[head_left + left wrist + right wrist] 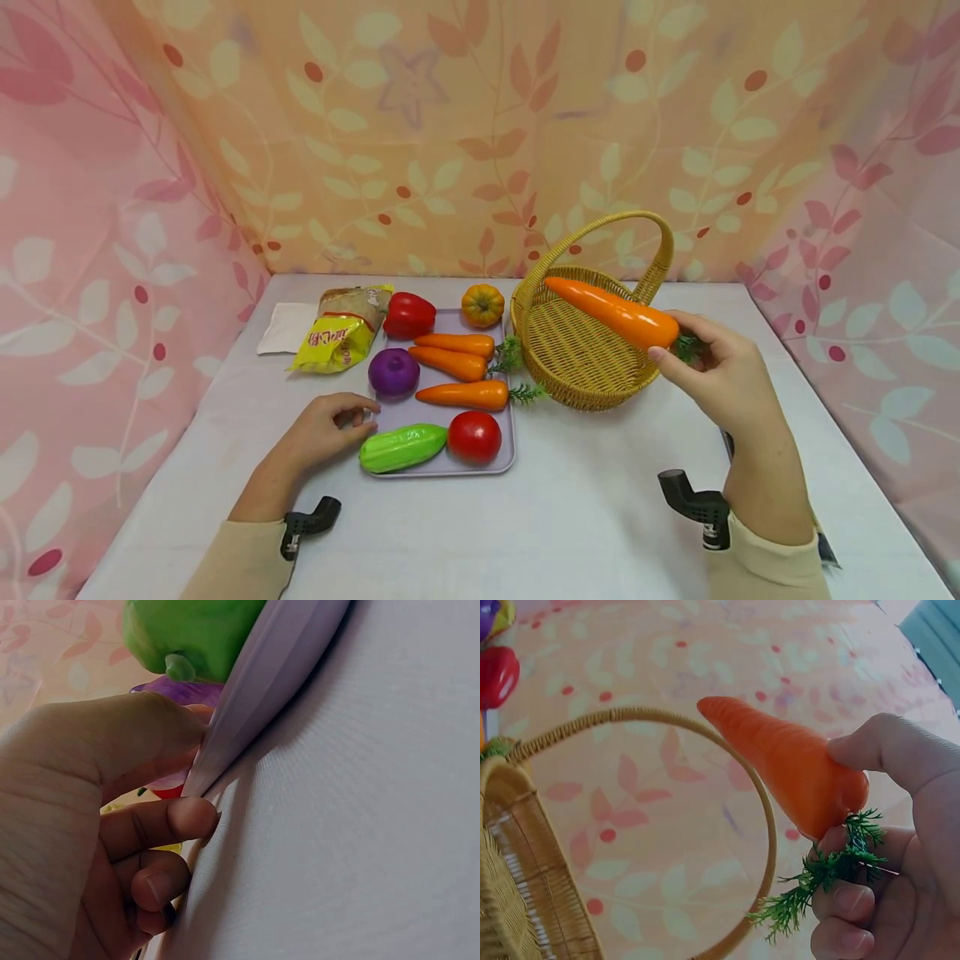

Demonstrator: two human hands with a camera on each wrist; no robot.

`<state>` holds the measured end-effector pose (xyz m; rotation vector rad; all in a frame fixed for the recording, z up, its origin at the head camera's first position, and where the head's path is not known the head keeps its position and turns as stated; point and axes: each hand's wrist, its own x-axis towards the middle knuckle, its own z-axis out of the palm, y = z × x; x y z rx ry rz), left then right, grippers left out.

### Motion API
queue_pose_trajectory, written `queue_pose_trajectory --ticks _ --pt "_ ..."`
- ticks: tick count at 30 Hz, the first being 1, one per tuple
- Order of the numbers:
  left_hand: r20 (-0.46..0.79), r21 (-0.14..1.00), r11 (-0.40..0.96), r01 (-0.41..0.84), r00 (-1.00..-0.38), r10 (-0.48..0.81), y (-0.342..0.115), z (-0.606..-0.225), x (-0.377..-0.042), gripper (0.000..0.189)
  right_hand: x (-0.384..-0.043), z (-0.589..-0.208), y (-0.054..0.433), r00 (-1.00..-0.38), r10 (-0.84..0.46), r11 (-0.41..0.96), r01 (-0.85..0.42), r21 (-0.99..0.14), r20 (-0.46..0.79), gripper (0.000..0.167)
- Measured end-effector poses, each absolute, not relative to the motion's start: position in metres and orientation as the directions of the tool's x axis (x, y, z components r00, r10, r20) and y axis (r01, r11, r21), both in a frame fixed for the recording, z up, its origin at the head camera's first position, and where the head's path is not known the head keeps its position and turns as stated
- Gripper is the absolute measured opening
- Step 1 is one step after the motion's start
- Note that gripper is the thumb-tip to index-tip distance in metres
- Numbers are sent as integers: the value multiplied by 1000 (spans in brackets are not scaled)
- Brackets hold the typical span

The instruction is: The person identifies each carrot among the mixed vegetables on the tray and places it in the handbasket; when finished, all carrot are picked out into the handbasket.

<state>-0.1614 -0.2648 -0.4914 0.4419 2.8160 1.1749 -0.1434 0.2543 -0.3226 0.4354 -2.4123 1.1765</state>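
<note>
My right hand grips a large orange toy carrot near its leafy end and holds it over the wicker basket. In the right wrist view, the thumb presses the carrot from above while green leaves hang across the curled fingers. At the left side of the lilac tray, my left hand holds the rim between thumb and fingers. Close to it lie a green gourd-like vegetable and a purple round vegetable. The left wrist view shows thumb and fingertips at the tray rim.
Smaller carrots, a tomato, a red pepper and a small pumpkin lie on the tray. A yellow snack bag and white cloth sit at back left. The basket's tall handle arches up beside the carrot.
</note>
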Motion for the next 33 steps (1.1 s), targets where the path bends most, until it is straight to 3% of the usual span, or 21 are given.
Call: queue_pose_trajectory --ticks 9,14,20,28,33 --pt "57 706 668 235 -959 277 -265 -492 -162 19 -161 -333 275 -901 95 677 -253 -691 423 42" --pt "64 703 669 240 -959 276 -264 -492 -162 19 -183 -351 281 -919 156 765 -119 -633 361 51" --pt "63 705 669 237 -960 274 -264 -491 -162 18 -205 -379 282 -962 110 841 -45 -539 252 56" --pt "55 707 670 226 -962 267 -263 -489 -161 19 -225 -398 263 -981 13 937 -57 -346 196 61" --pt "50 713 666 221 -962 267 -263 -489 -160 19 -236 -401 255 -984 -5 958 -55 -282 176 49"
